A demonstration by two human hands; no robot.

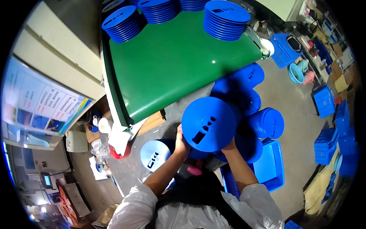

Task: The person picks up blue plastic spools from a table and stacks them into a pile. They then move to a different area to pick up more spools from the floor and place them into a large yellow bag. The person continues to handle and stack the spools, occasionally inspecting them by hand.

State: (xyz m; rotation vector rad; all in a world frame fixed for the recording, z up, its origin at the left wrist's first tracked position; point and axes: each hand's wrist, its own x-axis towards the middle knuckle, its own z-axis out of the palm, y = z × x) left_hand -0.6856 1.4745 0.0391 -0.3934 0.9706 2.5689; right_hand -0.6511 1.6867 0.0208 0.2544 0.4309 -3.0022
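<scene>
The person holds a blue disc (208,124) up in front of the chest, off the near edge of the green table (171,65). The left hand (180,144) grips its lower left rim with fingers curled and clamped on the edge; the right hand (229,145) supports the lower right rim from behind, and its fingers are mostly hidden, though they seem pressed to the disc. Held by two opposite rim points, the disc probably stays flat and steady, with its slotted face toward the camera.

Stacks of like discs (225,19) stand along the table's far edge, leaving the middle and near part of the green surface bare. Below the table's near right corner, more disc stacks (267,123) crowd the floor beside a blue bin (271,168). A paler disc (154,154) lies just left of the left forearm. Room to the right is tight; the table's centre looks the freest space.
</scene>
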